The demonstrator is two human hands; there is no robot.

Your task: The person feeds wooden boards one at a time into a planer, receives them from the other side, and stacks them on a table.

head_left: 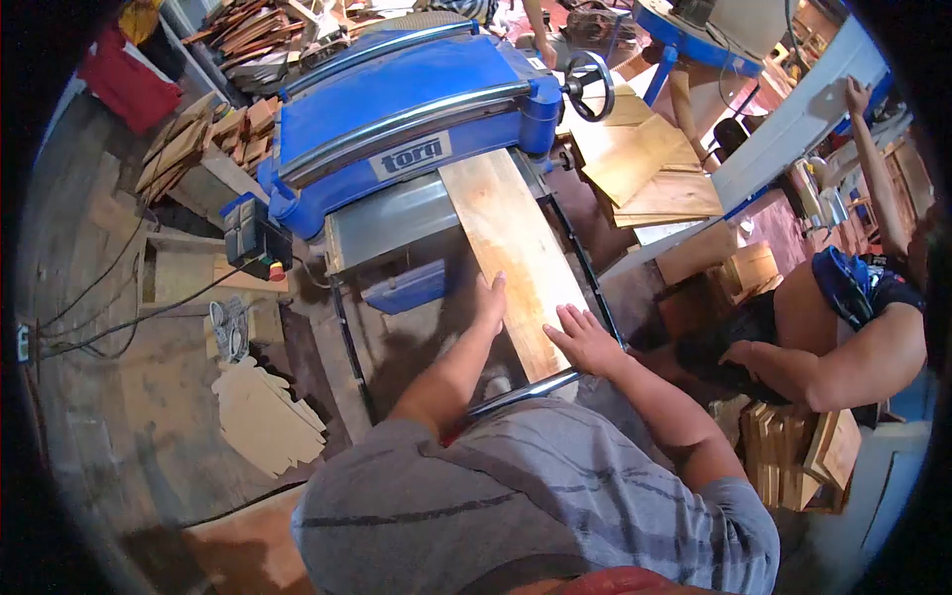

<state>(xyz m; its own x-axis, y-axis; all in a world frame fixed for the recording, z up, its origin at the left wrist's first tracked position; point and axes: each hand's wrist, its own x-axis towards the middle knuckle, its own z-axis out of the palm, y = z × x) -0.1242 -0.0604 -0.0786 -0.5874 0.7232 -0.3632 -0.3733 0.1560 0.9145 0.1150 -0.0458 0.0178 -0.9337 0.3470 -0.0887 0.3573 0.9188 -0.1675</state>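
A long pale wooden board [511, 238] lies on the metal bed of a blue thickness planer [397, 94], its far end under the machine's front. My left hand [490, 303] holds the board's left edge, some of its fingers hidden along the side. Fingers stretched, my right hand [585, 340] rests on the board's right side near its close end. The near end lies over a metal roller [526, 393] in front of my body.
A black control box [256, 238] with a red button hangs left of the planer. Boards [650, 164] are stacked at right, near a handwheel [588, 85]. Another person [843, 367] sits close on my right, by stacked wood pieces [793, 451]. Cables cross the left floor.
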